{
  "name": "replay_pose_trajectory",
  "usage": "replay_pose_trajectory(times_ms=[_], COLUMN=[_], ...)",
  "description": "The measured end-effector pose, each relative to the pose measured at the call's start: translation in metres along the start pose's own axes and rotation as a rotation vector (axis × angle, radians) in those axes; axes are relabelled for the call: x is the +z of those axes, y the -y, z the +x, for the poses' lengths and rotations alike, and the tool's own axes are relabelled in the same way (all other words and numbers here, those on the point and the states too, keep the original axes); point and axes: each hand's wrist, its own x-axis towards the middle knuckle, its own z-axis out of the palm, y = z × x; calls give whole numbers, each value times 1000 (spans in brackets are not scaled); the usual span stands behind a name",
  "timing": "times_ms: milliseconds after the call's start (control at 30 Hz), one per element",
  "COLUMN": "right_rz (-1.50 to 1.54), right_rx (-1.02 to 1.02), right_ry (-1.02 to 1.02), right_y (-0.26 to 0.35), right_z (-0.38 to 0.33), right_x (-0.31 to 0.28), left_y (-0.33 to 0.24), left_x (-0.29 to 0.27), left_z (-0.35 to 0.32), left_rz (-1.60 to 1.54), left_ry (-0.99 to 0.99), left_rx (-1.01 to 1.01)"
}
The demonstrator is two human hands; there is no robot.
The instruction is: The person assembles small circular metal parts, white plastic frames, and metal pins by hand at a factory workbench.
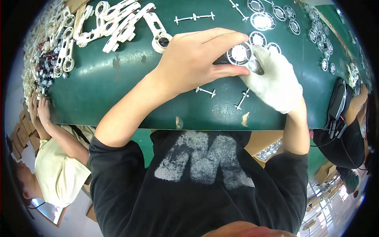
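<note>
Round white wheel disc (239, 53) w/ spokes is what's being worked on, pinched between both hands over the middle-right of the green tabletop (110, 87). Left hand (197, 59), bare, is closed around a dark cylindrical part w/ the disc at its end. Right hand (276, 79), in a white glove, is curled up against the disc's side, touching a small shiny metal bit (256, 67). IMO best to keep the disc square to the dark part and grip firm, no wobble. More discs (292, 23) lie upper right, white plastic arms (114, 23) upper left, small white axle pieces (206, 91) just below the hands. Dark part mostly hidden by fingers, can't tell what it is tbh.
</note>
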Motion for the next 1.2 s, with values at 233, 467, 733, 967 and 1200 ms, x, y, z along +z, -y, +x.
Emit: replay_pose_trajectory(times_ms=[233,467,733,967,1200], right_rz=[405,316,112,247,358], right_rx=[123,-142,-213,-129,-107], right_ry=[185,5,-231,-562,-542], right_y=[1,-10,-7,-10,-11], right_z=[-1,-1,-2,8,13], right_x=[-5,11,28,17,15], left_y=[6,4,-1,44,92], left_x=[-8,-2,1,-47,-88], left_z=[10,3,7,89,128], left_rz=[-64,-604,-784,-335,-482], left_ry=[-44,135,126,135,-111], left_rx=[350,0,-265,-805,-545])
